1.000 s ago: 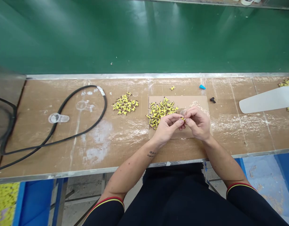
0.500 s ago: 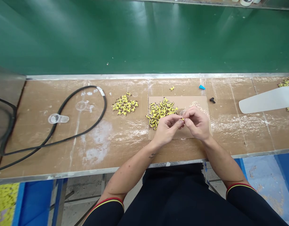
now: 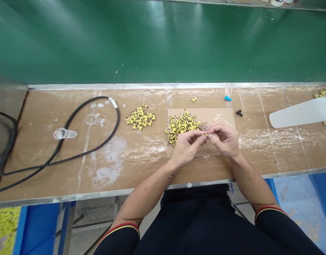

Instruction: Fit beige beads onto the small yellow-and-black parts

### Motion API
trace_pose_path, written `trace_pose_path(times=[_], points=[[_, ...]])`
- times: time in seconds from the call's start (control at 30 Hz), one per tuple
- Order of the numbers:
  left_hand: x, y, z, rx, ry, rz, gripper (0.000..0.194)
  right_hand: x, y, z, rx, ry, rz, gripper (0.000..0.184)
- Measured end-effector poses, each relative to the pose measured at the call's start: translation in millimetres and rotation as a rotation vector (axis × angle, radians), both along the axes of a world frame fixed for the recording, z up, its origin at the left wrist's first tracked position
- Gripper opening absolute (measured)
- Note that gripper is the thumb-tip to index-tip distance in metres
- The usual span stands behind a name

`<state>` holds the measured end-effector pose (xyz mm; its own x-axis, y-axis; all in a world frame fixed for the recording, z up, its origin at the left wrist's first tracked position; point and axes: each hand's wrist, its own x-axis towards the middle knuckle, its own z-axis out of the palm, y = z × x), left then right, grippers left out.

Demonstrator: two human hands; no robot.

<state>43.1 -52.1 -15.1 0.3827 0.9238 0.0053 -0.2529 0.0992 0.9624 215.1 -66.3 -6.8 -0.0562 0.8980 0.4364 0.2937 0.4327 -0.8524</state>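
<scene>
Above cardboard, hands pinch a yellow piece.

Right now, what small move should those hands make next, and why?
Probably firm up the pinch on the small yellow piece: it is tiny, and the left hand and right hand meet on it above the yellow pile.

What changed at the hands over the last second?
The right hand shifted slightly toward the person; its fingers and the left hand stay on the small yellow piece. Nothing was visibly taken or let go. The yellow pile, black cable and blue plastic piece stayed put.
</scene>
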Motion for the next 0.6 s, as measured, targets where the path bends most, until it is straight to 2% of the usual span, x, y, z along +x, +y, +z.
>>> trace_pose_path(times=[0.17, 0.3, 0.43, 0.5, 0.6], points=[[-2.2, -2.0, -0.8, 0.202, 0.168, 0.044, 0.029, 0.2, 0.7, 0.3, 0.000, 0.015, 0.003, 0.009], [-5.8, 0.0, -2.2, 0.549, 0.348, 0.135, 0.019, 0.9, 1.8, 2.3, -0.045, 0.022, 0.014, 0.009], [-10.1, 4.4, -2.8, 0.867, 0.436, 0.200, 0.014, 2.8, 2.2, 3.2, -0.144, 0.085, 0.087, 0.010], [-11.5, 5.6, -2.1, 0.922, 0.462, 0.196, 0.014, 3.3, 1.6, 3.0, -0.198, 0.126, 0.106, 0.011], [-11.7, 5.2, -1.1, 0.915, 0.462, 0.179, 0.013, 2.5, 0.3, 2.9, -0.266, 0.173, 0.100, 0.014]])
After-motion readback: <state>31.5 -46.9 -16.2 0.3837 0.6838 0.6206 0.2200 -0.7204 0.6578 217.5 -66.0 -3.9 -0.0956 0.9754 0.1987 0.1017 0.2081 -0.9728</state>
